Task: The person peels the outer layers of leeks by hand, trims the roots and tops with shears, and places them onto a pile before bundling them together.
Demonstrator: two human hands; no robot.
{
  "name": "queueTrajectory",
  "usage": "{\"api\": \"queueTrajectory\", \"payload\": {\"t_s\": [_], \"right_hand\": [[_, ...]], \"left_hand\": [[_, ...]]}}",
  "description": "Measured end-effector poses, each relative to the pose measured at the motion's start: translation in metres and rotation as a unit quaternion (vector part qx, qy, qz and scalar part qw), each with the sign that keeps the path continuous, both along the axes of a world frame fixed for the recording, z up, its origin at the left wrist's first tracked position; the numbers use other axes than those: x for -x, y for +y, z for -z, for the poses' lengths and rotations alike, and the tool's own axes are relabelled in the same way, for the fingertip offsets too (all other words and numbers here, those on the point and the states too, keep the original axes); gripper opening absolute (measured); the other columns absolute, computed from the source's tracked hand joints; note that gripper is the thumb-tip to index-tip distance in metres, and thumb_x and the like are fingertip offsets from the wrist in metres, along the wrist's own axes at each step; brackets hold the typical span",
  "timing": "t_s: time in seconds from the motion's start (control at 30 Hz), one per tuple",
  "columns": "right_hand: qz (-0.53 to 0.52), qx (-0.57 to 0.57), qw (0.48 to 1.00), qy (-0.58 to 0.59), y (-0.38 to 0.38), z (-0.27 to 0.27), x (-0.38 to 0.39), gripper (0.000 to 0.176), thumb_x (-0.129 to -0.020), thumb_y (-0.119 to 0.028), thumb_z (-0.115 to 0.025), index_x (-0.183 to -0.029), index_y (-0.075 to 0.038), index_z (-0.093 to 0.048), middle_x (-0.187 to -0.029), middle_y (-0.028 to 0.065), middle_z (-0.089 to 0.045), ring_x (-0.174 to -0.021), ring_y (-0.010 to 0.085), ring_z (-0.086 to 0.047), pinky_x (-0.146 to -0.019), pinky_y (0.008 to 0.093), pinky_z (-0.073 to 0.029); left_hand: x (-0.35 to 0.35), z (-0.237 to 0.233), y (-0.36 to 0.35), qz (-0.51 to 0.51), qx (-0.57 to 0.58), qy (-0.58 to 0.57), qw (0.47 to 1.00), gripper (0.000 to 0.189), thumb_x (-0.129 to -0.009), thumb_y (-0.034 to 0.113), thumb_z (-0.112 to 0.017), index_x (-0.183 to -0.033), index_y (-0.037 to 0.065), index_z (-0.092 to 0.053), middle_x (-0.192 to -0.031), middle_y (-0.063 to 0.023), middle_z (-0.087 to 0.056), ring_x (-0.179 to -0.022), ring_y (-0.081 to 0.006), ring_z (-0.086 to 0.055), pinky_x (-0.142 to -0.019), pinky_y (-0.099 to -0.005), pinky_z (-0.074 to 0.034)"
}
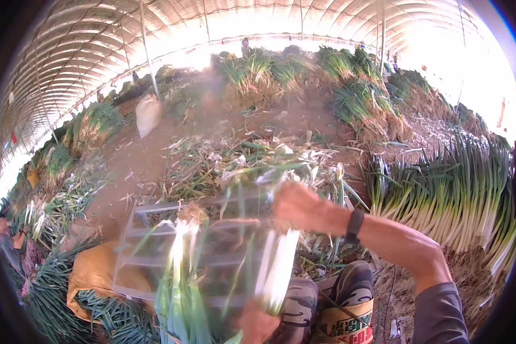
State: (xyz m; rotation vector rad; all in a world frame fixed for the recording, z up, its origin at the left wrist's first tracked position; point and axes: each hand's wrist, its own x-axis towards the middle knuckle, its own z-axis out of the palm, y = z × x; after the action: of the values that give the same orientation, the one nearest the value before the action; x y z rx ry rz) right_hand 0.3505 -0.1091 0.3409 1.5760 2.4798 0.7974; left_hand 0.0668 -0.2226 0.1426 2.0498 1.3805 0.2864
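Left hand, bottom center, grasping green onions; right hand, center, clenched by their root end, contents unclear.

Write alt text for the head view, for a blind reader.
A person's left hand holds green onions, the blurred right hand near their root end, at a frame with another bunch. Around them, under an arched roof, are onion piles, trimmings and a pale sack.

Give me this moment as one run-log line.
left hand: around green onion stalks | right hand: blurred at their root end, grip unclear | second green onion bunch: beside them, roots away from person
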Motion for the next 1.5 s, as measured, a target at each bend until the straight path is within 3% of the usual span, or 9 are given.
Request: {"api": "queueTrajectory", "payload": {"t_s": [0.27,0.47,0.6,0.9,1.1,1.23,1.3,1.37,1.5], "right_hand": [[0.173,-0.068,0.978,0.095,0.003,-0.043,-0.092,0.019,-0.076,0.002,-0.065,-0.095,0.002,-0.064,-0.080,0.0161,-0.065,-0.067,0.0320,-0.068,-0.058,0.0435,-0.058],[0.088,0.127,0.925,0.347,-0.052,-0.010,-0.026,0.038,-0.080,-0.014,-0.076,-0.113,0.000,-0.065,-0.086,0.0176,-0.067,-0.074,0.0295,-0.070,-0.065,0.0422,-0.056],[-0.029,0.029,0.886,0.461,-0.051,0.005,-0.009,0.039,-0.083,-0.032,-0.071,-0.107,-0.002,-0.065,-0.087,0.0183,-0.064,-0.069,0.0289,-0.065,-0.060,0.0407,-0.053],[-0.021,0.007,0.996,0.090,-0.017,0.021,0.011,0.021,-0.076,-0.014,-0.071,-0.086,0.003,-0.068,-0.078,0.0099,-0.063,-0.105,0.0308,-0.057,-0.060,0.0452,-0.054],[0.168,-0.108,0.950,0.239,0.003,0.010,-0.004,0.010,-0.077,-0.013,-0.069,-0.075,-0.003,-0.068,-0.077,0.0120,-0.063,-0.082,0.0291,-0.064,-0.066,0.0410,-0.056],[0.208,-0.234,0.781,0.540,0.002,-0.048,-0.093,0.022,-0.089,-0.017,-0.060,-0.078,0.002,-0.064,-0.074,0.0216,-0.065,-0.065,0.0336,-0.064,-0.065,0.0460,-0.054],[0.173,-0.204,0.840,0.472,-0.013,-0.029,-0.111,0.022,-0.089,-0.017,-0.059,-0.080,0.002,-0.063,-0.071,0.0243,-0.063,-0.065,0.0367,-0.064,-0.065,0.0471,-0.052],[0.174,-0.139,0.876,0.428,-0.029,0.016,-0.104,0.018,-0.087,-0.014,-0.061,-0.081,0.002,-0.065,-0.076,0.0263,-0.064,-0.070,0.0413,-0.066,-0.066,0.0481,-0.052],[0.171,-0.008,0.865,0.472,-0.050,0.087,-0.084,0.016,-0.084,-0.014,-0.063,-0.084,0.001,-0.068,-0.077,0.0267,-0.065,-0.073,0.0437,-0.066,-0.068,0.0492,-0.053]], "left_hand": [[0.001,-0.025,0.006,0.007,0.047,-0.018,0.999,0.079,-0.079,0.026,-0.070,-0.146,-0.003,-0.037,-0.127,-0.0299,-0.055,-0.106,-0.0462,-0.060,-0.087,-0.0530,-0.051],[0.002,-0.017,0.013,-0.030,0.045,-0.003,0.999,0.077,-0.068,0.038,-0.078,-0.136,0.012,-0.053,-0.127,-0.0180,-0.059,-0.113,-0.0396,-0.060,-0.094,-0.0469,-0.051],[-0.004,-0.009,0.012,-0.015,-0.014,0.017,1.000,0.076,-0.070,0.041,-0.079,-0.136,0.012,-0.053,-0.125,-0.0175,-0.059,-0.113,-0.0390,-0.060,-0.093,-0.0474,-0.051],[-0.008,-0.005,0.010,-0.012,-0.016,0.028,0.999,0.079,-0.074,0.045,-0.080,-0.132,0.001,-0.049,-0.119,-0.0273,-0.060,-0.111,-0.0466,-0.062,-0.093,-0.0514,-0.051],[-0.006,-0.022,0.020,-0.006,-0.009,0.031,0.999,0.077,-0.071,0.037,-0.078,-0.133,0.002,-0.049,-0.119,-0.0246,-0.060,-0.109,-0.0449,-0.062,-0.092,-0.0508,-0.051],[0.032,0.001,0.027,0.070,-0.004,-0.059,0.996,0.097,-0.069,0.043,-0.077,-0.147,0.001,-0.037,-0.124,-0.0263,-0.062,-0.107,-0.0435,-0.064,-0.092,-0.0463,-0.053],[0.053,-0.016,0.041,-0.012,0.038,-0.084,0.996,0.084,-0.063,0.024,-0.086,-0.133,-0.003,-0.048,-0.103,-0.0180,-0.068,-0.092,-0.0306,-0.069,-0.086,-0.0396,-0.059],[0.085,-0.043,0.068,-0.050,0.334,-0.288,0.896,0.080,-0.063,0.013,-0.086,-0.132,-0.004,-0.049,-0.097,-0.0125,-0.067,-0.084,-0.0228,-0.068,-0.076,-0.0352,-0.058],[0.128,-0.010,0.104,-0.099,0.312,-0.425,0.844,0.078,-0.059,0.008,-0.082,-0.130,-0.005,-0.051,-0.095,-0.0112,-0.065,-0.078,-0.0216,-0.066,-0.069,-0.0350,-0.054]]}}
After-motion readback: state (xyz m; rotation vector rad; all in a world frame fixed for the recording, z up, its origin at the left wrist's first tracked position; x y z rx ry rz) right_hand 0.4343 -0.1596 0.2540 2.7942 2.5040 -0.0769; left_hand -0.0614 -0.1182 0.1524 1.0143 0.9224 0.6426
